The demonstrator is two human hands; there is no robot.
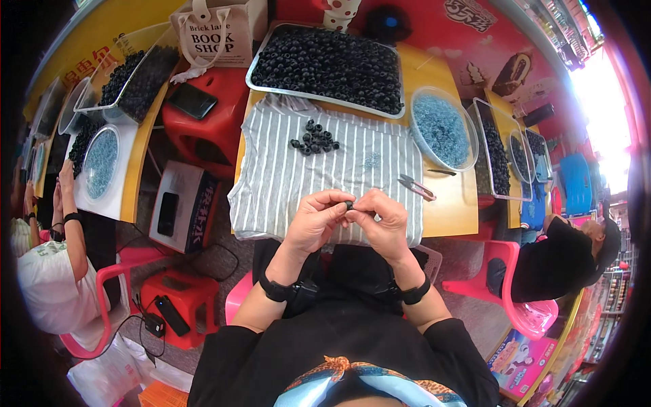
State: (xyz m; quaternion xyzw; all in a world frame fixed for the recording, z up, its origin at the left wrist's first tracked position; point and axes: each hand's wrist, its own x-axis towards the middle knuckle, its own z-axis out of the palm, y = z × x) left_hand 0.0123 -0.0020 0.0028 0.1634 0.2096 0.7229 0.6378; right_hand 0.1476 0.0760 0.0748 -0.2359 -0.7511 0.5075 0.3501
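Note:
Between the fingertips of both hands is a small black round piece, seemingly ring-shaped. My left hand [316,220] pinches it from the left, and my right hand [381,222] meets it from the right. Both hands are just above the near part of a grey-and-white striped cloth [271,176]. Further up the cloth lies a loose pile of similar black pieces [315,138]. To its right is a small scatter of pale blue clear bits [371,161]. Thread snips [416,188] rest to the right of my right hand. The fingers hide most of the held piece.
Behind the cloth stands a wide clear tray [250,76] full of black pieces. A round clear tub [472,152] of blue bits is at the right. Red stools [178,308] and cables stand at left. Other people sit at tables on both sides.

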